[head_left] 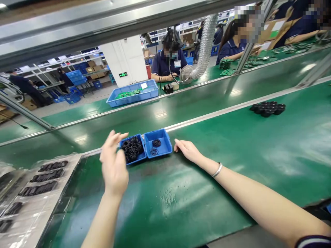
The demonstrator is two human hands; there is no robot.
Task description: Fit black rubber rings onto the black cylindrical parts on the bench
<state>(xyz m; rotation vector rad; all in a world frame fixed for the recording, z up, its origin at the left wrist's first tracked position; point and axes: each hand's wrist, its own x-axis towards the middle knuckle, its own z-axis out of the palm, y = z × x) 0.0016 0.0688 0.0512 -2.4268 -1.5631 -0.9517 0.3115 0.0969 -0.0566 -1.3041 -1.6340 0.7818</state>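
My left hand (113, 165) is raised in front of the left blue bin (143, 155), its fingers apart and nothing visible in them. That bin is filled with black rubber rings (133, 147). Right beside it stands a second blue bin (165, 146), with a few thin black rings (156, 144) on its floor. Just off this bin's right side is my right hand (189, 150), low over the green tabletop (186, 206). Its fingers are curled in, and whatever may be inside them is hidden. A silver bangle (218, 170) circles the right wrist.
Rows of black parts (48, 176) lie on a pale tray (31, 213) at the left. A cluster of black round parts (268, 109) stands at the right. Beyond the metal rail (219, 113), a blue tray (131, 99) holds green boards, and co-workers sit across.
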